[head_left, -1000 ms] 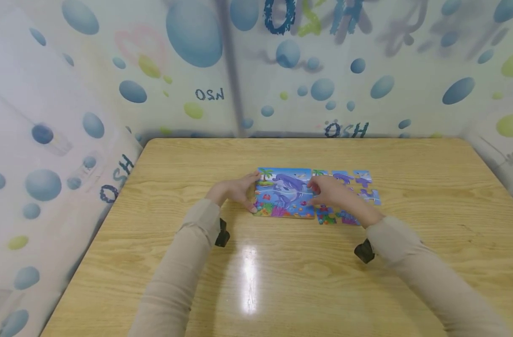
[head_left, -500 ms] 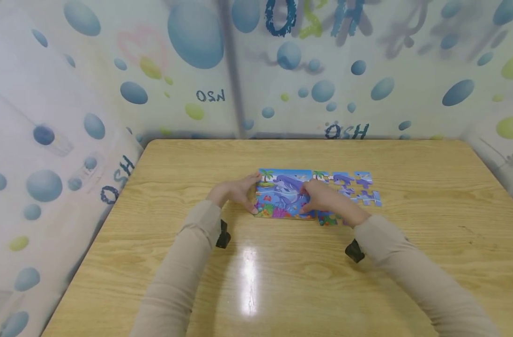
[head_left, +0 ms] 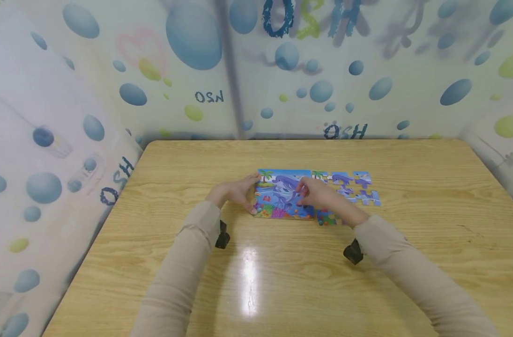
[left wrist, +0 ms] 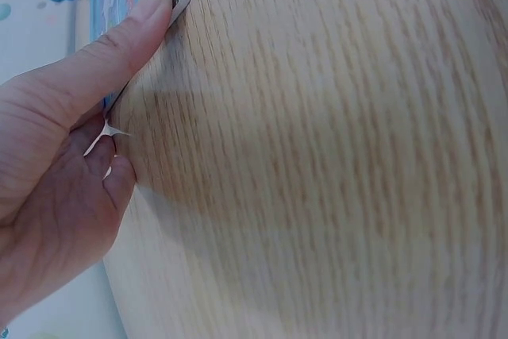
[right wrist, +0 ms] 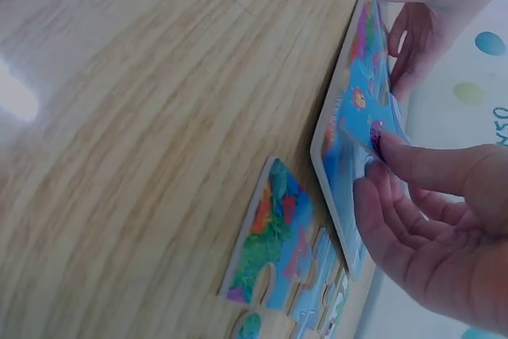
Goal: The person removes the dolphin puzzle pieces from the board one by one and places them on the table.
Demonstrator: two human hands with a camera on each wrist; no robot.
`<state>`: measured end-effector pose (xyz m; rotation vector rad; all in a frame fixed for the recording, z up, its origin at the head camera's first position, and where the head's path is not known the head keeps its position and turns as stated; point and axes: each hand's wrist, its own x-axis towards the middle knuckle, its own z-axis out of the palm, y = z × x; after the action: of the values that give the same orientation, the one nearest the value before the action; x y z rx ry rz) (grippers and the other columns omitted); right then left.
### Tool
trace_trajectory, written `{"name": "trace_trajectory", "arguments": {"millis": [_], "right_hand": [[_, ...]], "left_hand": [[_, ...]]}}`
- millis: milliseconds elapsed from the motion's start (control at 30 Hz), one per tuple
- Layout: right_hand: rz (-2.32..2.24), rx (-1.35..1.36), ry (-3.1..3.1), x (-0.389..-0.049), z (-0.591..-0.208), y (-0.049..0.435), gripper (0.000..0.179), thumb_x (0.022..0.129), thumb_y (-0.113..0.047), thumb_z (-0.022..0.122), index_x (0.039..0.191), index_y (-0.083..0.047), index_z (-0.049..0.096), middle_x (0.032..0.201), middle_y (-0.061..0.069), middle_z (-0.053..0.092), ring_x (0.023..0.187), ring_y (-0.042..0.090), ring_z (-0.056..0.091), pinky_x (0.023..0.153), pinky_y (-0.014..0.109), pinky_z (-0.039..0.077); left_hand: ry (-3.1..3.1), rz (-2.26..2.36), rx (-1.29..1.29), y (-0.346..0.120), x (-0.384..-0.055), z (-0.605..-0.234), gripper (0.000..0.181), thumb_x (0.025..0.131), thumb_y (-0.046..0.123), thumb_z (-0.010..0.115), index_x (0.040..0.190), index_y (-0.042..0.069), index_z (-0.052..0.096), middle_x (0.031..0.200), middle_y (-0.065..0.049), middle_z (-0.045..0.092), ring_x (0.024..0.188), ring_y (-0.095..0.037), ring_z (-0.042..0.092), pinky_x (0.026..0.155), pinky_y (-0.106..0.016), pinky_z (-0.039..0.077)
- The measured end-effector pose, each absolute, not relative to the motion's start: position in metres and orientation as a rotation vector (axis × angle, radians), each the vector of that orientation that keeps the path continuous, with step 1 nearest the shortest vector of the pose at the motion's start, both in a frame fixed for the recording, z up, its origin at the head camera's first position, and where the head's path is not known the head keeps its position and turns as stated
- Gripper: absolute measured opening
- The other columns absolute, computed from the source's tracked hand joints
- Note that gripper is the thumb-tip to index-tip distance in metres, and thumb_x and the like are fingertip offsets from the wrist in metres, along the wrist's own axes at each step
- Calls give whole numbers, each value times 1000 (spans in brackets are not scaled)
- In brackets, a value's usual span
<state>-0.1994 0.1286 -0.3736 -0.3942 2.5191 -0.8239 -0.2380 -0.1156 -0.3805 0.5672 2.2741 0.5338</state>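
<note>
A flat puzzle board [head_left: 266, 209] with a dolphin-and-reef picture lies at mid-table. My left hand [head_left: 240, 191] grips its left edge, thumb on the near corner, index finger towards the far one. In the right wrist view, part of a thin picture sheet [right wrist: 359, 99] rises from the board, showing pale blue underneath. My right hand [head_left: 317, 193] pinches that sheet between thumb and fingertips, the thumb beside a small purple shape. Close to the board's right side lie loose jigsaw pieces [head_left: 364, 180] with a matching dolphin scene, some hidden under my right hand and wrist.
The wooden table [head_left: 290, 276] has a bright light reflection near its front. A patterned wall covering [head_left: 256, 65] with blue and green dots stands behind and to the left. Dark wrist cameras [head_left: 353, 252] hang below both cuffs.
My right hand has moved left from the board's right edge to over the picture, and its fingertips have since shifted slightly further left. The left hand keeps its grip in place.
</note>
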Motion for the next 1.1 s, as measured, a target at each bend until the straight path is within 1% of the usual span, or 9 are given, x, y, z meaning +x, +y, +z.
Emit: {"name": "trace_trajectory", "arguments": {"millis": [133, 200, 333, 400, 533, 633, 867, 1100], "right_hand": [[-918, -400, 2443, -201, -373, 138, 26, 88, -11, 59, 110, -1, 52, 103, 17, 58, 82, 21, 59, 63, 25, 47], [-966, -405, 2393, -202, -373, 144, 28, 89, -13, 58, 113, 0, 51, 109, 20, 58, 87, 24, 61, 68, 28, 52], [-1054, -372, 2315, -202, -371, 154, 30, 90, -9, 55, 117, 3, 48, 117, 25, 53, 98, 30, 60, 79, 35, 54], [-1074, -358, 2299, -201, -369, 159, 31, 90, -9, 54, 118, 4, 48, 118, 27, 52, 98, 31, 60, 80, 37, 55], [-1116, -321, 2271, -201, -366, 171, 36, 90, -9, 55, 122, 6, 46, 122, 29, 49, 94, 27, 64, 83, 38, 55], [-1155, -300, 2258, -199, -366, 181, 38, 90, -10, 56, 123, 7, 45, 121, 29, 49, 90, 24, 66, 84, 37, 55], [-1173, -294, 2324, -194, -365, 203, 37, 89, -14, 57, 119, 7, 49, 110, 25, 59, 84, 18, 66, 79, 35, 57], [-1186, -246, 2307, -190, -365, 225, 38, 93, -16, 52, 120, 10, 46, 100, 16, 62, 79, 12, 64, 77, 33, 56]], "left_hand": [[2275, 528, 568, -115, -239, -381, 108, 74, 24, 75, 148, 11, -4, 154, -3, -16, 142, -22, -14, 118, -41, 0], [2274, 531, 565, -115, -238, -381, 108, 74, 23, 75, 148, 10, -4, 154, -3, -16, 142, -23, -14, 118, -41, -1], [2274, 545, 564, -115, -238, -381, 108, 74, 22, 75, 147, 9, -3, 154, -5, -15, 142, -24, -13, 118, -42, -1], [2275, 546, 561, -115, -238, -381, 107, 74, 21, 75, 147, 9, -3, 154, -5, -16, 142, -24, -13, 118, -42, -1], [2276, 552, 557, -115, -237, -381, 107, 74, 21, 75, 147, 9, -3, 154, -5, -16, 142, -25, -13, 118, -42, -1], [2275, 555, 559, -115, -236, -381, 107, 75, 21, 75, 147, 9, -3, 154, -5, -15, 142, -25, -13, 118, -42, -1], [2270, 548, 565, -115, -236, -380, 108, 75, 21, 75, 147, 8, -4, 154, -6, -16, 142, -25, -13, 118, -42, -1], [2264, 549, 567, -115, -236, -379, 108, 75, 22, 74, 147, 9, -5, 154, -4, -18, 141, -24, -15, 118, -42, -2]]}}
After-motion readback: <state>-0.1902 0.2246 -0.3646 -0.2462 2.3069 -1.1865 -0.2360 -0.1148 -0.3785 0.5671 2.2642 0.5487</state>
